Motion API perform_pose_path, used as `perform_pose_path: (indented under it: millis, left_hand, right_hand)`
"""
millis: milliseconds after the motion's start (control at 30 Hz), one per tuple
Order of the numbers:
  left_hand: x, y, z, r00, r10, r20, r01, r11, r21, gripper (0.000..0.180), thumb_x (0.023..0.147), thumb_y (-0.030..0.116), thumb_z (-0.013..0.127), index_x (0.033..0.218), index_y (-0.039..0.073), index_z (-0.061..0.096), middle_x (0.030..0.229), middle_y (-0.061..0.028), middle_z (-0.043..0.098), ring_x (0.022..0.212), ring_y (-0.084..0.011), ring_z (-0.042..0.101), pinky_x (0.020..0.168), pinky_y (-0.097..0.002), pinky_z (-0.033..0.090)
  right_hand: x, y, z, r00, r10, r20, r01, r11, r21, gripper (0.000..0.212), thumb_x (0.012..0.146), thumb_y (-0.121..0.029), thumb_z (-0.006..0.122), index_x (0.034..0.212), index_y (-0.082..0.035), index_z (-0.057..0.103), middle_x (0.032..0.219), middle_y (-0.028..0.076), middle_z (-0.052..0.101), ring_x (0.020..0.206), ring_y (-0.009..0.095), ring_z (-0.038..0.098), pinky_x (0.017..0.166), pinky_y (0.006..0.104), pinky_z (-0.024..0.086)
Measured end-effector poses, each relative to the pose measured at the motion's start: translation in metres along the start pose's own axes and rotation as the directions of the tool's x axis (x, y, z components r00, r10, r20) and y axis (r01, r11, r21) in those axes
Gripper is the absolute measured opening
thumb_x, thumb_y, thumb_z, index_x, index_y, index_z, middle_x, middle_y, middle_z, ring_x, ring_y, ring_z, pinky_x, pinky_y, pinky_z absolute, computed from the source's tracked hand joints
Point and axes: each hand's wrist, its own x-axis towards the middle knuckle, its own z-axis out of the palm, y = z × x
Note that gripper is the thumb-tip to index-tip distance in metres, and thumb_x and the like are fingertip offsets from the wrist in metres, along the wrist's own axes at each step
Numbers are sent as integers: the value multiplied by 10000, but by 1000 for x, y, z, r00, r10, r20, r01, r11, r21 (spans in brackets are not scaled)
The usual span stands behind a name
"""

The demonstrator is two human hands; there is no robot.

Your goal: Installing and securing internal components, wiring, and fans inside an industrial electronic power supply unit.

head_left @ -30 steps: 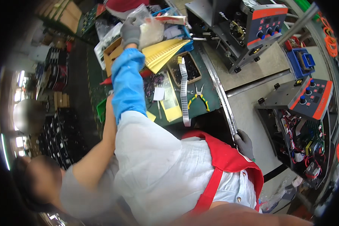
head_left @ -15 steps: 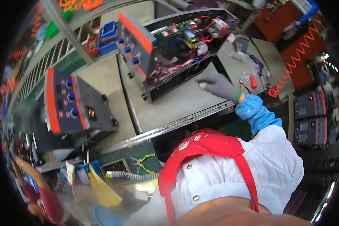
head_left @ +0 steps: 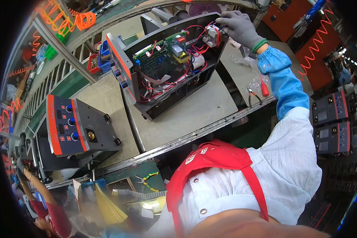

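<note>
An open control machine stands on the worktop, its cover off, showing a green circuit board, red wires and a dark metal casing. Its front panel is orange and grey with blue knobs. My gloved right hand closes its fingers on the casing's far right corner, beside a wire-wrapped round part. Of my left arm, only a smeared blue sleeve shows at the lower edge; a grey blur beside it leaves the fingers unreadable. A second, closed machine with an orange-edged panel stands to the left.
Pliers and a red-handled tool lie at the worktop's right, near clear plastic bags. Yellow-green pliers are on a lower shelf. Another person's arm reaches in at far left. Two stacked machines stand right.
My right hand has gone from the worktop near the casing's front right to its far right corner. The open machine sits further left and is turned slightly. The pliers now show fully.
</note>
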Motion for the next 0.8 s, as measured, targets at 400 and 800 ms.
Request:
perform_pose_path:
  millis: [400, 800]
  left_hand:
    - [-215, 130, -146, 920, 257, -295, -385, 733, -562, 353, 913, 44, 609, 1259, -24, 590, 1241, -133, 613, 1102, -240, 617, 912, -345, 525]
    - [-425, 636, -159, 617, 737, 274, 309, 93, -947, 373, 925, 168, 577, 1210, -71, 580, 1040, -151, 663, 874, -195, 673, 734, -279, 542]
  right_hand:
    - [13, 58, 43, 967, -239, -91, 253, 853, 457, 134, 770, -115, 658, 903, -96, 661, 1016, 65, 624, 1038, 287, 555, 887, 418, 458]
    - [4, 46, 69, 923, 54, -380, 283, 572, 770, 154, 791, -152, 640, 933, -110, 683, 874, 66, 663, 942, 280, 608, 844, 394, 462]
